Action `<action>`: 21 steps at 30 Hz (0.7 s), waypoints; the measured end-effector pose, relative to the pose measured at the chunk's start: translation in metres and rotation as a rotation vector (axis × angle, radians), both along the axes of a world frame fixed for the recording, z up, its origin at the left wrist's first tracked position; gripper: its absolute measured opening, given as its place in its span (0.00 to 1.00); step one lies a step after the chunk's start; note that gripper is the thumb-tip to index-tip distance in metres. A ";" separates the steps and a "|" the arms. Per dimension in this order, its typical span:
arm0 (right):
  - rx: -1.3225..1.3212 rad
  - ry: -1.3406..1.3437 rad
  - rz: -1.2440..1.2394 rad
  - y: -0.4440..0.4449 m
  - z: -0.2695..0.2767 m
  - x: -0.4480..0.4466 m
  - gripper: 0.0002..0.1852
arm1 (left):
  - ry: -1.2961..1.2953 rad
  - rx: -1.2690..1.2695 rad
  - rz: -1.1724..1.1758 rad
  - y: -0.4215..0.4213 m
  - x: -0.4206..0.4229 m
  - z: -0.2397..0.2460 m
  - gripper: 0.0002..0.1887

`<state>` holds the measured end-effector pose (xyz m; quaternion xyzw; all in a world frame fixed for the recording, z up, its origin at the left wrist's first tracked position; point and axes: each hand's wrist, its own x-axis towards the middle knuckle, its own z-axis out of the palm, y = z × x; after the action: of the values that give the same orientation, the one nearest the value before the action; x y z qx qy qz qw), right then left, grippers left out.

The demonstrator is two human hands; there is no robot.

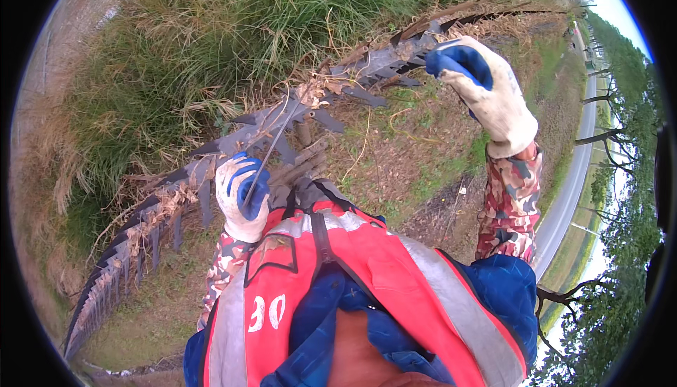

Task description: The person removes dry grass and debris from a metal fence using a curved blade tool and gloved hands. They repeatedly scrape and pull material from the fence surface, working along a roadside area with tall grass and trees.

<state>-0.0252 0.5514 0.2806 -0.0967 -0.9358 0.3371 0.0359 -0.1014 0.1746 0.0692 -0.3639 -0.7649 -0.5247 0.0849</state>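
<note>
My left hand (244,196), in a white knit glove with a blue coated palm, is closed around a thin dark rod or stem (272,146). The rod slants up from the fist to the top of a grey fence (238,141) with jagged, pointed pieces. Raised beyond the fence's near side, my right hand (484,83) wears a similar glove. Its fingers curl in towards the thumb around a hollow, and no object shows inside. Dry leaves (312,93) and thin vines (330,33) are tangled along the fence top.
Tall grass (222,33) grows thickly against the fence's far side. Broken wooden stakes (304,162) are close before my waist. Ground with leaf litter and low weeds (391,149) lies on the near side. A paved road (568,175) and trees (613,138) are off to the right.
</note>
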 end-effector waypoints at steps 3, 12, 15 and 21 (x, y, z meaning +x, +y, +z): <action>0.579 -0.141 0.350 0.001 -0.041 -0.044 0.17 | 0.012 0.002 -0.003 0.000 0.000 0.000 0.12; 0.534 -0.340 0.597 -0.006 -0.097 -0.064 0.27 | 0.034 -0.010 0.019 -0.001 0.001 0.005 0.14; 0.442 -0.285 0.661 -0.008 -0.107 -0.071 0.28 | 0.036 -0.003 0.037 0.000 0.001 0.004 0.12; 0.538 -0.316 0.719 -0.004 -0.118 -0.079 0.27 | 0.038 0.015 0.061 0.002 0.002 0.002 0.16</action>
<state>-0.1037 0.5469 0.1627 0.1958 -0.9580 0.0548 -0.2021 -0.0990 0.1763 0.0710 -0.3496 -0.7698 -0.5208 0.1181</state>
